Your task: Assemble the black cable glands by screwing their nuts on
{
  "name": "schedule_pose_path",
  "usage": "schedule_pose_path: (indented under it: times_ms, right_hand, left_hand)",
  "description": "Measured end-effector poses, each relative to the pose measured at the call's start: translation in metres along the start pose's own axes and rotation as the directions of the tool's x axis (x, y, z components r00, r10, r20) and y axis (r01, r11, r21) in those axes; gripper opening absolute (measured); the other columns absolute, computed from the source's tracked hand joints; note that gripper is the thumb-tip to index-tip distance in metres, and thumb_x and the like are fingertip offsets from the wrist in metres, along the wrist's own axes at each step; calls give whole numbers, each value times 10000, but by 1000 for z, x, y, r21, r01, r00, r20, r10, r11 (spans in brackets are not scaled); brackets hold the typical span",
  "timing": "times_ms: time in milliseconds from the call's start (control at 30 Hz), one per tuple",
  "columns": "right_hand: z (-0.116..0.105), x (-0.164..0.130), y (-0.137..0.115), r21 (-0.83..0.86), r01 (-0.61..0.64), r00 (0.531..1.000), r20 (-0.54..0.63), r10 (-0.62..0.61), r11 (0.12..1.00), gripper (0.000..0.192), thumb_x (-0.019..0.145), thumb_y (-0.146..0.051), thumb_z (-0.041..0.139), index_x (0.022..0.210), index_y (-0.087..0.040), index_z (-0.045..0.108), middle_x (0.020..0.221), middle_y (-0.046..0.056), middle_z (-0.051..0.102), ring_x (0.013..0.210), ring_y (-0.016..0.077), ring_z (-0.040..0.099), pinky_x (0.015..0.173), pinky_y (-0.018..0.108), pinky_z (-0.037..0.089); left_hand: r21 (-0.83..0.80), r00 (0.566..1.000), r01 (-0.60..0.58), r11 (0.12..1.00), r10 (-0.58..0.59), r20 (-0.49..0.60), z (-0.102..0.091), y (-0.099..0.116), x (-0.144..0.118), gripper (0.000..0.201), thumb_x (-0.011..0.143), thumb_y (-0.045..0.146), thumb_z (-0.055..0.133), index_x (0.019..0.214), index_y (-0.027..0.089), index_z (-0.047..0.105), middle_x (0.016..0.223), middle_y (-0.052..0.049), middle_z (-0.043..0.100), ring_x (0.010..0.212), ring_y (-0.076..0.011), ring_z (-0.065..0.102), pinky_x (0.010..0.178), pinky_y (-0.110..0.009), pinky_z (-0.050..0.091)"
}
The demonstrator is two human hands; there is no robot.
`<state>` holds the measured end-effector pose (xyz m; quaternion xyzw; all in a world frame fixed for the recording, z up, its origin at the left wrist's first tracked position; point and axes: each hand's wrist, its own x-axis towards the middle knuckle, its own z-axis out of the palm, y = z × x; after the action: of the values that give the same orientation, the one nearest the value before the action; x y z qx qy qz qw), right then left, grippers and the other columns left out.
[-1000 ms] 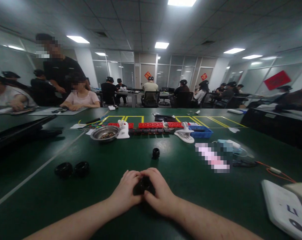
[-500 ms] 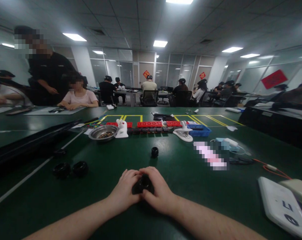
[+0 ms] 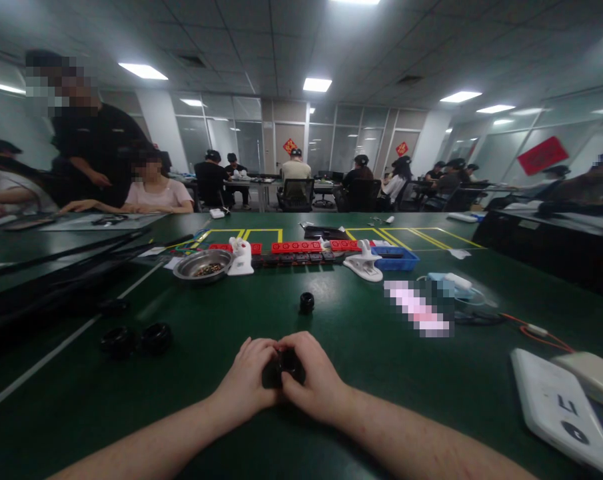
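While your left hand [image 3: 248, 377] and your right hand [image 3: 317, 377] sit close together low in the middle of the frame, both curl shut around one small black part [image 3: 281, 367] just over the green table [image 3: 361, 347]. It looks hard, smooth and light, so it may slip; hold it by its round sides. Just above your hands, a small black ring [image 3: 306, 303] stands alone. At lower left lie two black rings [image 3: 136, 339]. Farther up, left of the middle, sits a metal bowl [image 3: 202, 265].
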<state>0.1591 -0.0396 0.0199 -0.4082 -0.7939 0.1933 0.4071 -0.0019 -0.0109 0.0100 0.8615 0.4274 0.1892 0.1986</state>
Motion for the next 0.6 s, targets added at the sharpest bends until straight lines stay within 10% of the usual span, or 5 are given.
schedule_pose_path:
  times_ms: [600]
  right_hand:
    - [0,-3,-1,26,43,999,-14,-43,999,483,606,-71,490,1071,-177,418,998,58,491,934,183,447,854,349,367]
  left_hand:
    - [-34,1000,1,999,-1,4,-2,1,1,379,632,274,605,998,205,535,1043,-60,542,1013,-252,465,983,-482,227]
